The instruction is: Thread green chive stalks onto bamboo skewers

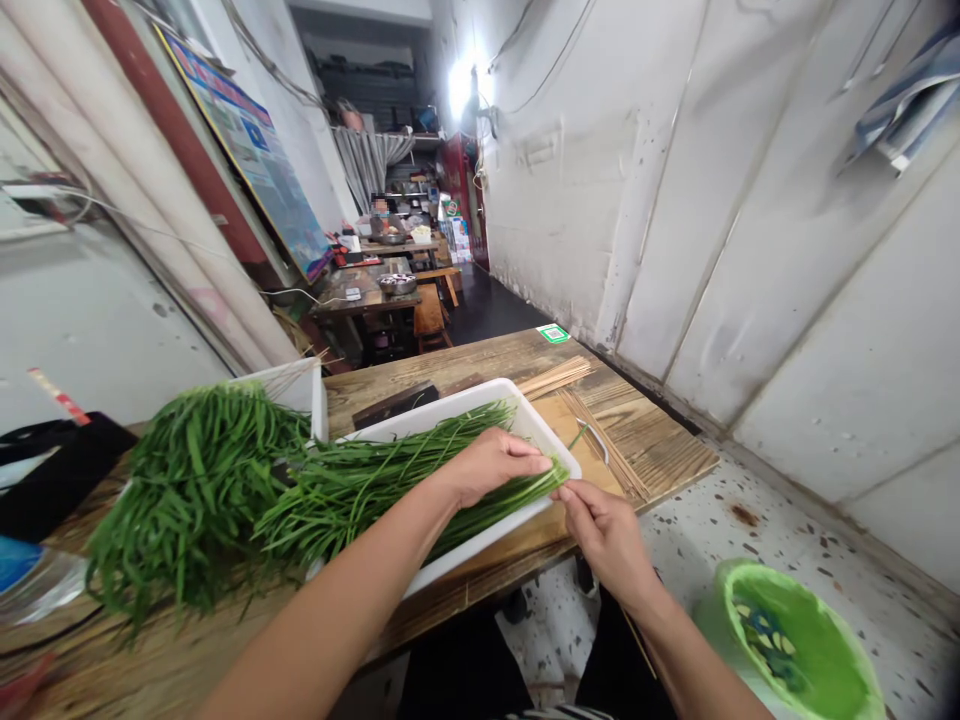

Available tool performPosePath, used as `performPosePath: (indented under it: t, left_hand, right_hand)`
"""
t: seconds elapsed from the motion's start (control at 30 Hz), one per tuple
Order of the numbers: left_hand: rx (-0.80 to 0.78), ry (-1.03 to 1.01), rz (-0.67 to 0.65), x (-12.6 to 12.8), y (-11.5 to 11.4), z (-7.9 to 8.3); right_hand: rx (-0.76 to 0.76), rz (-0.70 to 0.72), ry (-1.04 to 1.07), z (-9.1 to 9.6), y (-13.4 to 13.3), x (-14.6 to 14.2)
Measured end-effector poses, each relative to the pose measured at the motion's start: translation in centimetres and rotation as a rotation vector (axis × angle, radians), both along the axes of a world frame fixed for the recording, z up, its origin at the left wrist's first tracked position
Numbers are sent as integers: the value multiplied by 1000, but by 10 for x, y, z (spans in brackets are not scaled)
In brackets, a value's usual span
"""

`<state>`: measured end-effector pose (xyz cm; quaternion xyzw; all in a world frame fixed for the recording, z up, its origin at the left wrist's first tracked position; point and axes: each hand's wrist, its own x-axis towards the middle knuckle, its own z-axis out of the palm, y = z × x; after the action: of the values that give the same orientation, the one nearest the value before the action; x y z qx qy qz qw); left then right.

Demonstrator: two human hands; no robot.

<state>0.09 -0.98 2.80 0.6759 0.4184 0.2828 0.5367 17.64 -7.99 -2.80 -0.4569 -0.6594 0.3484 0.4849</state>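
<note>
Nearest the camera, the left forearm (360,600) crosses the white tray (536,430). Left of the tray: heaped green leaves (202,470). Inside it: long green stalks (390,470). At its right end, the left hand (495,467) is clamped on the stalks' ends; the right hand (604,530) pinches their tips. Right of the tray: thin sticks (611,455), then a green bucket (829,650).

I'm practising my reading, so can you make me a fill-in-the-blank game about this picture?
1. The tray beneath the left hand is coloured ____.
2. The long leaves and the bucket are both coloured ____.
3. The other hand, nearer the bucket, is the ____ one.

Missing words: white; green; right.
</note>
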Motion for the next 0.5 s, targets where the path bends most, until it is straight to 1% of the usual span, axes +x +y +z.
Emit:
performPosePath:
  t: [0.13, 0.3, 0.43, 0.5]
  left_hand:
    - [36, 55, -11, 3, -1, -4]
    - [148, 177, 47, -3, 6, -1]
    - [393, 410, 167, -12, 20, -1]
    - [457, 508, 143, -15, 25, -6]
  right_hand:
    - [-66, 40, 18, 0, 8, -1]
    - [-185, 132, 158, 1, 14, 0]
    - [-206, 162, 235, -1, 5, 1]
    - [-186, 157, 237, -8, -2, 2]
